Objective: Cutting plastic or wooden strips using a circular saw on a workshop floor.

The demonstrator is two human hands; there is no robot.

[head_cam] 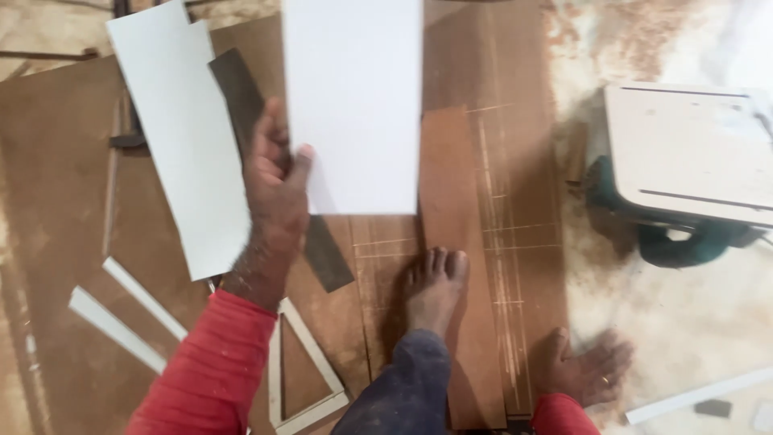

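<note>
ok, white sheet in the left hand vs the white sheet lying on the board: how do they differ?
The held white sheet is lifted off the floor, pinched at its lower left edge by the left hand; the lying white sheet rests flat on the brown board. The held one sits square in view; the lying one is tilted, with a dark strip along its right side. Both are plain white, tall rectangles.
</note>
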